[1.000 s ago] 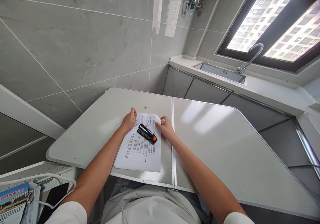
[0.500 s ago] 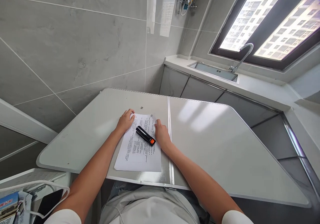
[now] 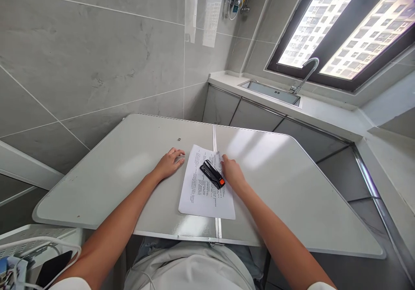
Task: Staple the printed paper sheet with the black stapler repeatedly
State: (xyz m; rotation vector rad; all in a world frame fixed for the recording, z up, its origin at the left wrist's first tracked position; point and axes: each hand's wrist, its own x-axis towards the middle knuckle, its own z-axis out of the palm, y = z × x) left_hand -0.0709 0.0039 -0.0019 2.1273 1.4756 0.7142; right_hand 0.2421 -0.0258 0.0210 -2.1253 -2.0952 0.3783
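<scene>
Printed sheets of paper (image 3: 202,205) lie on the table, across the left side of its centre seam. On top of them rests a black stapler (image 3: 210,173) with an orange-red button, slanting down to the right. My right hand (image 3: 234,173) grips the right edge of the paper, the thumb side over it and the other fingers partly hidden. To the left of the sheets, my left hand (image 3: 168,164) rests on the tabletop with fingers loosely apart, touching nothing but the table. Small metal bits, perhaps staples (image 3: 179,139), lie beyond my left hand.
The pale folding table (image 3: 285,195) has a raised metal seam. Behind it is a grey tiled wall (image 3: 97,56). A counter with a sink (image 3: 270,92) and tap (image 3: 306,76) runs at the right under a window. A white rack with a cable (image 3: 40,240) stands at lower left.
The paper, with the stapler on it, has slid right along with my right hand. My left hand has come off the paper's left edge. The camera view has shifted slightly.
</scene>
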